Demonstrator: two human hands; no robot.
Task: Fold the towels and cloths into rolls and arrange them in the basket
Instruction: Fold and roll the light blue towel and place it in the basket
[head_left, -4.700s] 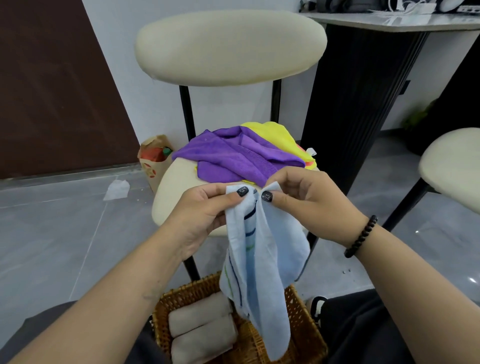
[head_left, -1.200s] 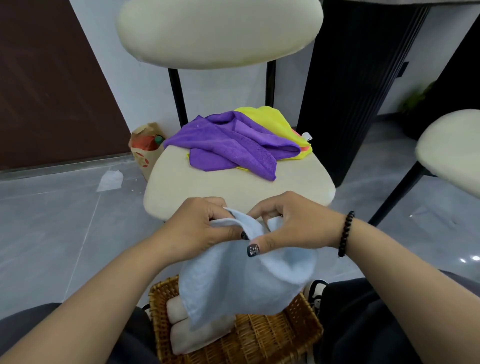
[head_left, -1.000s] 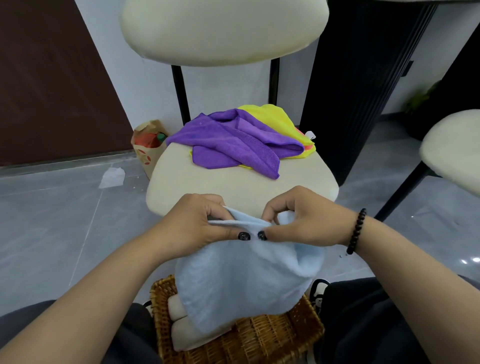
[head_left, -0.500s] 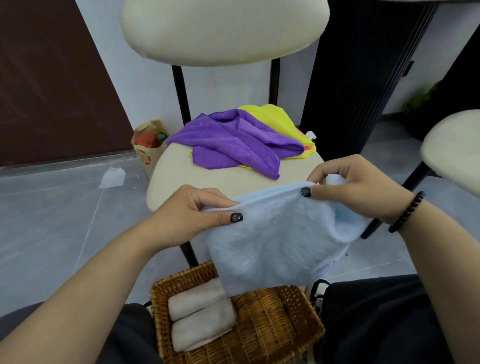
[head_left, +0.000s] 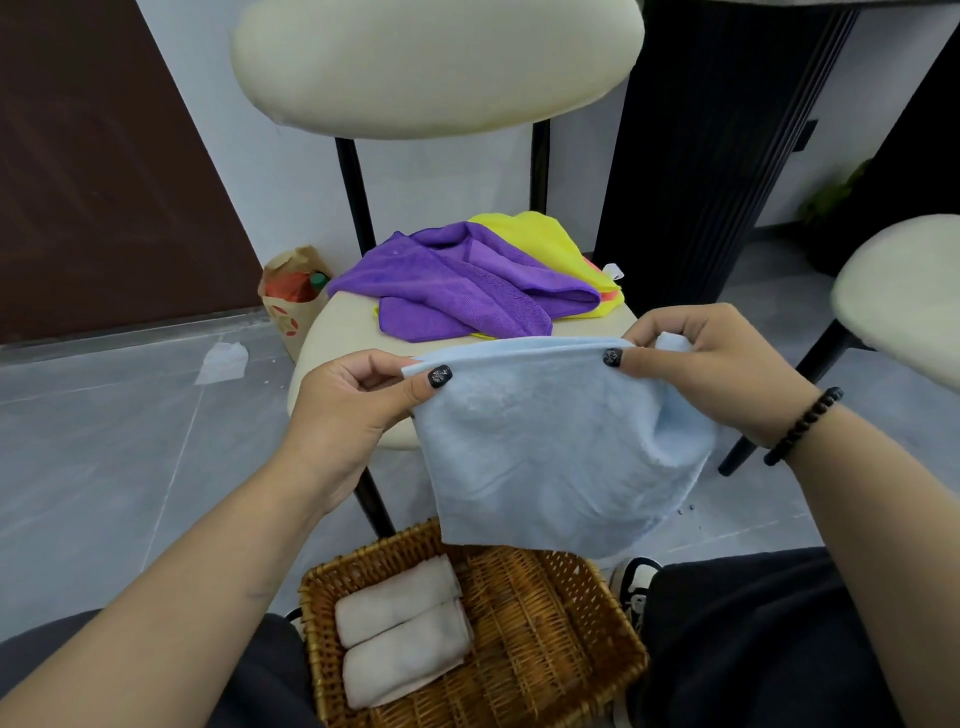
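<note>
Blue towel (head_left: 550, 452) hangs between left hand (head_left: 348, 415) and right hand (head_left: 717, 374) — each pinching a top corner.

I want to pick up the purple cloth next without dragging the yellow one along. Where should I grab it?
Judging by its pose, pinch the purple cloth at its near loose edge, coming from your side of the chair seat; it lies over the yellow cloth behind.

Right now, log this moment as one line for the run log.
step: folding blue towel | left hand: pinches top edge | right hand: pinches top edge | basket: two rolls | chair: purple cloth, yellow cloth
</note>
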